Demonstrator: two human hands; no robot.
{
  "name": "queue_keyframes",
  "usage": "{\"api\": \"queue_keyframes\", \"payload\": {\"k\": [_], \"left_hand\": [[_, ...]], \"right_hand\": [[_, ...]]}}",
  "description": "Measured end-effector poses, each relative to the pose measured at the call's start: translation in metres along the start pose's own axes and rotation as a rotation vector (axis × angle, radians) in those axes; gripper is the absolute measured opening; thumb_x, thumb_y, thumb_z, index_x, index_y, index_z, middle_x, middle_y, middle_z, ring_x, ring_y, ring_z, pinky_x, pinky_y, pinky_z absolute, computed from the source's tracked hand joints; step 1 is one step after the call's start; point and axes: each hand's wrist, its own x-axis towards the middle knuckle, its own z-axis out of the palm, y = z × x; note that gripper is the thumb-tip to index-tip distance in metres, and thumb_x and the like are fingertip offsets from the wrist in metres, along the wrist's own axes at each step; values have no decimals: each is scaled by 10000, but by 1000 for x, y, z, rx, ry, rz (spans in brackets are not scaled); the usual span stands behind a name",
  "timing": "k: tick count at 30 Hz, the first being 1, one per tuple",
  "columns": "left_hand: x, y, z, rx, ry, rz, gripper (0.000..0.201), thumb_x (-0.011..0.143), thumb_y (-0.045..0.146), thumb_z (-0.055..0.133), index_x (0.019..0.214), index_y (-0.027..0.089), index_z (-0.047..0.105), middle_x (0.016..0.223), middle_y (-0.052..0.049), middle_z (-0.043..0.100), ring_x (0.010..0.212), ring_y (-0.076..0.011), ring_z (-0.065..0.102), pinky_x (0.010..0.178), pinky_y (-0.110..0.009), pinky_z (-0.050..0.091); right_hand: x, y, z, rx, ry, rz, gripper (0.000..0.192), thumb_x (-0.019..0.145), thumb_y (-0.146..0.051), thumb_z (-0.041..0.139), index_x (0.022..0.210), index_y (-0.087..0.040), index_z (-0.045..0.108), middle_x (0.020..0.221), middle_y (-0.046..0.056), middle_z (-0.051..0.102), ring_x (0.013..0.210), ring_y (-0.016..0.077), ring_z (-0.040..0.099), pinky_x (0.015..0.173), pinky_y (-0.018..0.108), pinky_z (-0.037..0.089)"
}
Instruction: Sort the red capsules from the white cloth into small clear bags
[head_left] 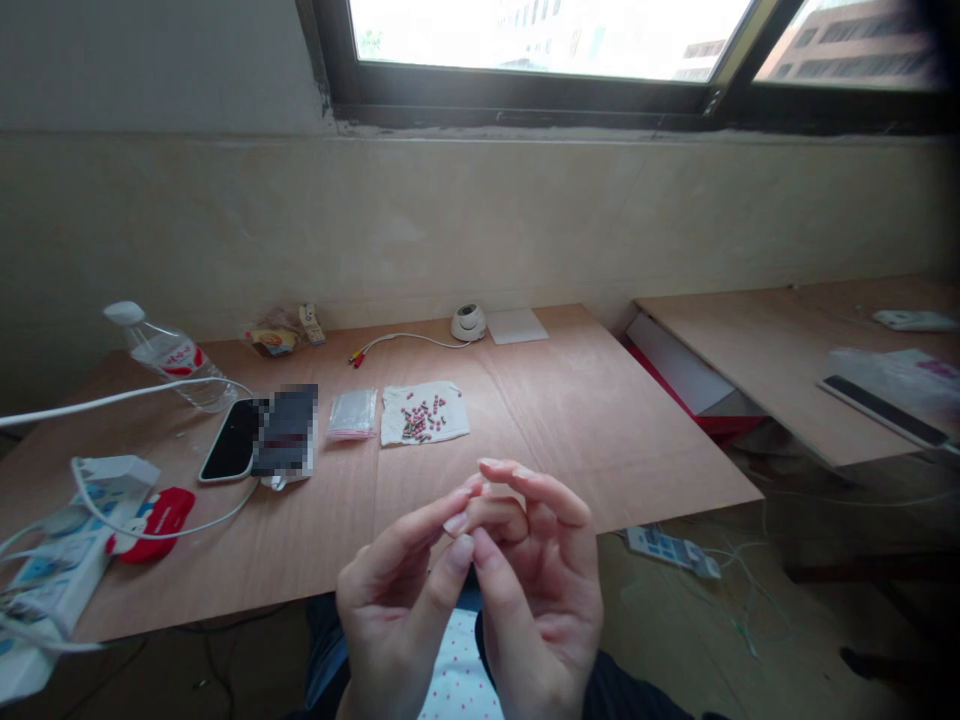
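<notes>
My left hand and my right hand meet in front of me, just off the table's near edge. Thumbs and fingertips of both are pinched together, and anything between them is too small or too hidden to make out. Beyond them on the table lies a white cloth with many small red and dark bead-like pieces scattered over it. Beside it, to the left, is a stack of clear plastic bags.
Left on the wooden table are a phone, a blurred-out dark device, a power strip, a red pouch and a tilted water bottle. A dome camera sits near the wall. Another table stands right.
</notes>
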Motion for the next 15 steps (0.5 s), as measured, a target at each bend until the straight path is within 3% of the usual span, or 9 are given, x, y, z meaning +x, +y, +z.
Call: {"api": "queue_keyframes", "payload": {"k": [5, 9, 15], "left_hand": [[0, 2, 0, -35, 17, -45, 237, 800, 169, 621, 977, 302, 703, 1002, 10, 718, 907, -149, 679, 803, -187, 548], [0, 2, 0, -33, 10, -45, 238, 789, 173, 633, 975, 306, 704, 1003, 12, 716, 912, -157, 678, 809, -201, 549], [1, 0, -3, 33, 15, -9, 238, 770, 177, 651, 978, 277, 706, 1015, -27, 708, 912, -207, 679, 799, -275, 569]], "right_hand": [[0, -2, 0, -112, 27, -63, 344, 800, -84, 549, 1100, -249, 518, 1052, 43, 615, 943, 155, 618, 890, 342, 467], [2, -4, -2, -147, 14, -88, 352, 796, -64, 540, 1095, -247, 508, 809, 6, 653, 1108, 176, 537, 917, 356, 441], [3, -9, -3, -154, -16, -54, 357, 777, -61, 556, 1079, -243, 503, 747, -3, 653, 1114, 190, 528, 936, 410, 414]]}}
